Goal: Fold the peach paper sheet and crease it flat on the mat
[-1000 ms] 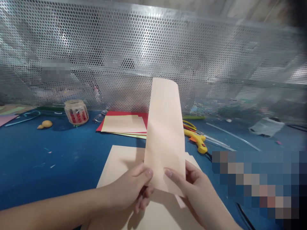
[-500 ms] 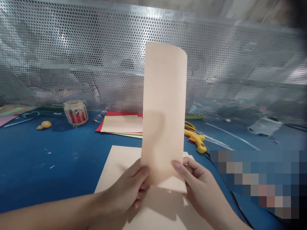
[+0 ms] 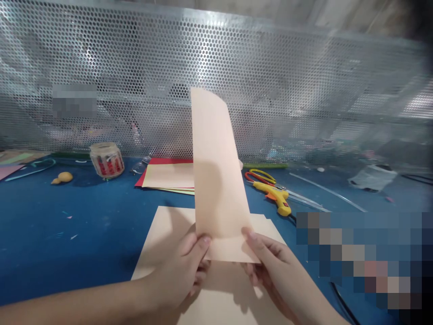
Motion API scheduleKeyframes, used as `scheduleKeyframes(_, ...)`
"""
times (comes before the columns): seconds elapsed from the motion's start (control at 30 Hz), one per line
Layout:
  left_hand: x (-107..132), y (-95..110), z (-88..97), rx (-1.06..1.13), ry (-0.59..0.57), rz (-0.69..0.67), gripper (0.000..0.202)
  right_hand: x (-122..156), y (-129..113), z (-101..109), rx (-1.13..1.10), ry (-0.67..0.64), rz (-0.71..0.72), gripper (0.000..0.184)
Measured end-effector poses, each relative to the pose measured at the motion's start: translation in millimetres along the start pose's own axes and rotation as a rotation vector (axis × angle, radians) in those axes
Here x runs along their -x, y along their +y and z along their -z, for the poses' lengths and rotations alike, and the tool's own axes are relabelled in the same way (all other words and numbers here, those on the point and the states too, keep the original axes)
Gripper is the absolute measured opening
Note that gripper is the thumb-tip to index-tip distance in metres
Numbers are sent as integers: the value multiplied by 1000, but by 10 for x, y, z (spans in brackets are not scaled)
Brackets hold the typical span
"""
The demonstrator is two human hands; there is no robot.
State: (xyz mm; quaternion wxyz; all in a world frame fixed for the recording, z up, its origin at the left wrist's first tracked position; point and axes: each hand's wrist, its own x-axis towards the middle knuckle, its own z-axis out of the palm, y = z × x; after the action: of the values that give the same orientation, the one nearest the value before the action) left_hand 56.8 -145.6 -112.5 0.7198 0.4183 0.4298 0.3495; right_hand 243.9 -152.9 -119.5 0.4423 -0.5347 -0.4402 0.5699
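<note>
A cream paper strip (image 3: pixel 219 167) is rising between the two hands above a stack of cream sheets (image 3: pixel 230 293) on the blue desk (image 3: pixel 84 234). Its long axis is running nearly upright, with the top leaning toward the left of the view and the upper right corner curving down; the short lower edge is lying roughly crosswise. The left hand (image 3: pixel 184 266) is pinching the lower left corner, thumb in front and fingers bent behind; the right hand (image 3: pixel 275 266) is gripping the lower right corner likewise. A paler band is crossing the lower end; whether it is marking a crease or only light cannot be told.

Pixelated blocks are masking part of the perforated metal screen (image 3: pixel 152 58) and the lower right area, so any lettering beneath is staying unreadable. The strip is covering the right part of the red and cream papers (image 3: pixel 169 176) behind it. A yellow glue gun (image 3: pixel 274 194) is lying to the right, its cord passing under the mask. The glass jar (image 3: pixel 107 160) is showing red contents too indistinct to identify.
</note>
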Motion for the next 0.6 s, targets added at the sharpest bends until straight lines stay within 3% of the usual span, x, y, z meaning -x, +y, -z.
scheduleKeyframes(0.27, -58, -13, 61, 0, -53, 11, 31, -15, 18, 44, 50, -61, 67, 59)
scheduleKeyframes(0.43, -57, 89, 102, 49, -8, -143, 26, 62, -43, -12, 137, -93, 86, 61)
scheduleKeyframes(0.6, -49, 261, 114, 115, 30, -222, 45, 202, -49, -105, 234, -117, 109, 65)
